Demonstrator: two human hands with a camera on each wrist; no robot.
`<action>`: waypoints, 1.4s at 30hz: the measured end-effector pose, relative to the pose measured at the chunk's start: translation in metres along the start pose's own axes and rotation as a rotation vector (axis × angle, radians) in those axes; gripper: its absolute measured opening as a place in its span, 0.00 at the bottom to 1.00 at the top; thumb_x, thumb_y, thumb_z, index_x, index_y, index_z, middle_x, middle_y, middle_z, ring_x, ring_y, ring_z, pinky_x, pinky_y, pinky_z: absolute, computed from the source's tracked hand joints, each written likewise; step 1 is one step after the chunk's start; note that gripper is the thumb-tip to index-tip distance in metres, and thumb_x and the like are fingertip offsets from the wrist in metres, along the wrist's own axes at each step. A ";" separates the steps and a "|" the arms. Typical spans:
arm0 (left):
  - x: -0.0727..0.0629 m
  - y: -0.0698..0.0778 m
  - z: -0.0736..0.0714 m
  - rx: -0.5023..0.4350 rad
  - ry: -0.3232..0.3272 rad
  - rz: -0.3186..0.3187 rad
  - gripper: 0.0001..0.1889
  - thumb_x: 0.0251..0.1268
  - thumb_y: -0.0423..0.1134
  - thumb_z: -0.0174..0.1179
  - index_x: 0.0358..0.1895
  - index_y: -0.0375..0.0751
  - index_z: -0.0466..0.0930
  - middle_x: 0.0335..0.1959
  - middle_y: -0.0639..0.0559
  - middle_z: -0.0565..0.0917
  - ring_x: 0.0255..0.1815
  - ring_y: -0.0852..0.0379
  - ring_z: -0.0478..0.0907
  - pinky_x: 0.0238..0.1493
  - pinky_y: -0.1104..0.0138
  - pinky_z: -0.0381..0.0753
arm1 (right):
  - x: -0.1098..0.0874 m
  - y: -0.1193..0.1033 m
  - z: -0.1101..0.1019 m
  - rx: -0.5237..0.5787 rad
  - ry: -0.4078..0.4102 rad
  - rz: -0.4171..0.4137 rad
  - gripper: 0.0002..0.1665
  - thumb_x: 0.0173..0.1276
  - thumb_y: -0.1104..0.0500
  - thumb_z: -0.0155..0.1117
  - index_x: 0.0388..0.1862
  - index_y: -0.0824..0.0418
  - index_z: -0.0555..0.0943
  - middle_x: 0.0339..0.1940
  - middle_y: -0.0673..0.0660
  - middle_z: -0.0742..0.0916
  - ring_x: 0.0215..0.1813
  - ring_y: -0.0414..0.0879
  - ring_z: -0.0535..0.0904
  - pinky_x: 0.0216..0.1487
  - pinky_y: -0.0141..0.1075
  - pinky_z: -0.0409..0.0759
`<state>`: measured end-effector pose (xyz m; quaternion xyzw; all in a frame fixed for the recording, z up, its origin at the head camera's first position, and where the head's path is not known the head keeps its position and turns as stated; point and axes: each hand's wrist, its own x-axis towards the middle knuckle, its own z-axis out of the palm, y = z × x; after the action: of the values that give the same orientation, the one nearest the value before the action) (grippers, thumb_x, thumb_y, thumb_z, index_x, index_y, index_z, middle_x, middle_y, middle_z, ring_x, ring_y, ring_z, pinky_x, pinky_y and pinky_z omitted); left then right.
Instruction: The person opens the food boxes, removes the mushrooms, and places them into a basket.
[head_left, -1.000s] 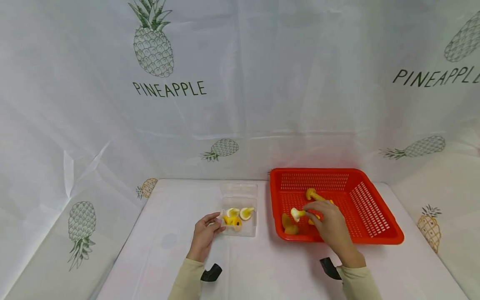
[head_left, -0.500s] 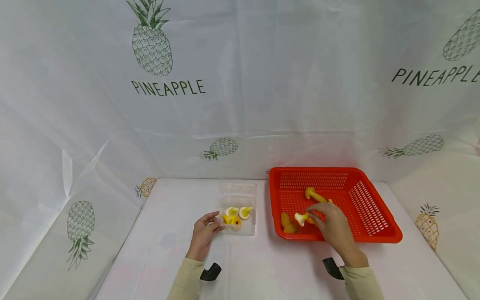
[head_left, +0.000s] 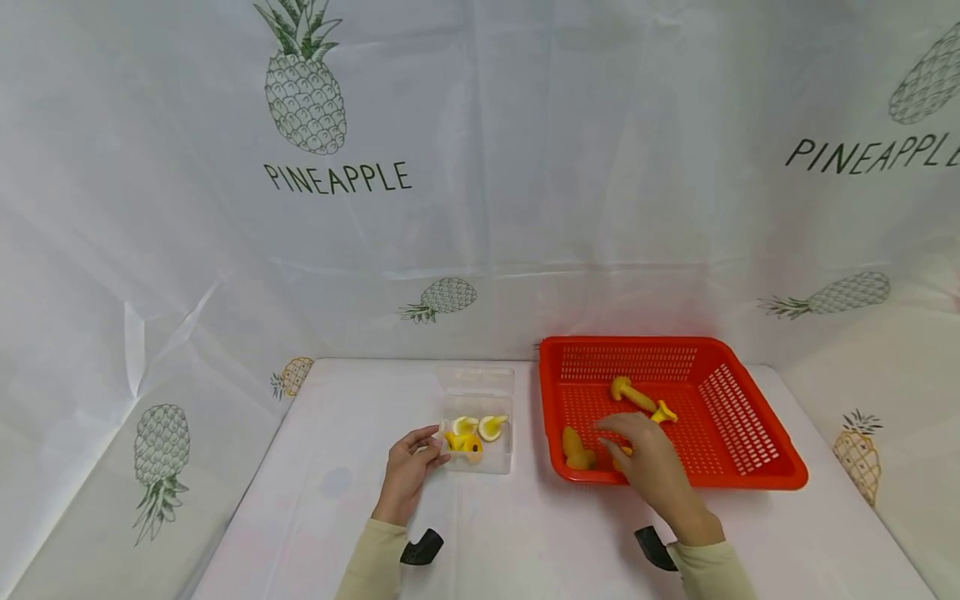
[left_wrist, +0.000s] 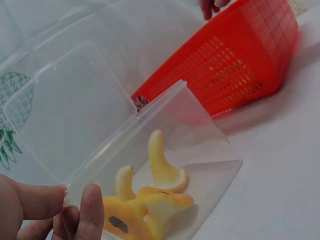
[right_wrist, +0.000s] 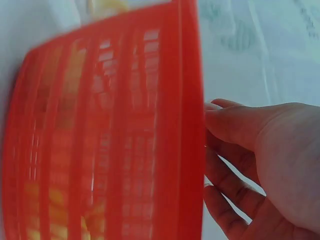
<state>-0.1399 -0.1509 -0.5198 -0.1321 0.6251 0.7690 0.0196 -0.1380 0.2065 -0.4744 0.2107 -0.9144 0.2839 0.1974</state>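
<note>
My left hand point(head_left: 411, 467) is at the left side of a clear plastic box point(head_left: 495, 462), pinching its wall between thumb and fingers. Several yellow mushrooms point(left_wrist: 162, 162), some with pale cut-looking faces, lie inside the box. Over the front of a red plastic basket point(head_left: 783, 475), my right hand point(head_left: 654, 462) has thumb and fingertips apart, with nothing visible between them. A yellow-orange mushroom point(head_left: 624, 454) shows partly below that hand. In the right wrist view the basket wall hides what lies beyond the fingertips.
The box's hinged lid point(head_left: 476, 381) stands raised at the back. Inside the basket are a long-stemmed mushroom point(head_left: 632, 393), a small yellow mushroom point(head_left: 664, 412) and brownish-yellow pieces point(head_left: 577, 450) in the front left corner. A pineapple-print sheet point(head_left: 480, 208) rises behind the table.
The white-and-yellow mushroom in my right hand's fingers has been let go over the basket and is out of sight. Those fingers have spread and shifted slightly left. My left hand stays put.
</note>
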 end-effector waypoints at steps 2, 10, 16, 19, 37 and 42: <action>0.000 0.000 0.000 0.003 -0.001 -0.001 0.21 0.76 0.20 0.55 0.68 0.17 0.70 0.45 0.41 0.75 0.40 0.55 0.79 0.47 0.67 0.91 | 0.003 -0.009 0.006 0.014 0.003 -0.036 0.20 0.53 0.73 0.83 0.44 0.62 0.91 0.45 0.54 0.92 0.50 0.53 0.87 0.51 0.53 0.90; -0.001 0.001 0.001 0.010 0.002 0.000 0.21 0.76 0.21 0.55 0.68 0.17 0.70 0.44 0.43 0.75 0.41 0.55 0.79 0.46 0.68 0.91 | 0.017 -0.050 0.034 0.030 -0.004 -0.149 0.20 0.52 0.70 0.86 0.44 0.56 0.92 0.46 0.50 0.91 0.50 0.47 0.86 0.52 0.45 0.89; -0.001 0.001 0.002 0.016 0.004 0.002 0.21 0.76 0.21 0.55 0.68 0.17 0.70 0.43 0.43 0.75 0.42 0.54 0.79 0.46 0.68 0.91 | 0.034 -0.070 0.056 0.018 -0.014 -0.259 0.19 0.55 0.67 0.86 0.45 0.56 0.92 0.47 0.49 0.91 0.51 0.46 0.85 0.52 0.42 0.88; -0.001 0.000 0.002 0.019 0.003 0.000 0.21 0.76 0.22 0.55 0.68 0.17 0.70 0.43 0.42 0.75 0.42 0.54 0.79 0.46 0.68 0.91 | 0.041 -0.078 0.065 0.010 -0.016 -0.311 0.18 0.56 0.66 0.85 0.45 0.56 0.91 0.48 0.49 0.91 0.51 0.46 0.84 0.52 0.41 0.87; 0.000 -0.005 0.000 0.006 -0.005 0.032 0.21 0.75 0.21 0.56 0.67 0.16 0.70 0.42 0.43 0.75 0.39 0.56 0.79 0.45 0.68 0.90 | 0.071 -0.093 0.107 -0.015 -0.242 -0.310 0.16 0.61 0.66 0.82 0.47 0.56 0.92 0.47 0.50 0.91 0.52 0.48 0.84 0.60 0.42 0.84; -0.001 -0.005 0.000 0.009 -0.003 0.036 0.20 0.76 0.22 0.56 0.67 0.16 0.71 0.42 0.44 0.75 0.40 0.56 0.79 0.44 0.69 0.90 | 0.081 -0.092 0.111 -0.004 -0.328 -0.305 0.14 0.63 0.67 0.80 0.47 0.56 0.92 0.47 0.50 0.92 0.51 0.48 0.84 0.61 0.42 0.84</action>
<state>-0.1381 -0.1495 -0.5246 -0.1196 0.6308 0.7666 0.0076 -0.1868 0.0483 -0.4799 0.3895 -0.8924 0.2107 0.0871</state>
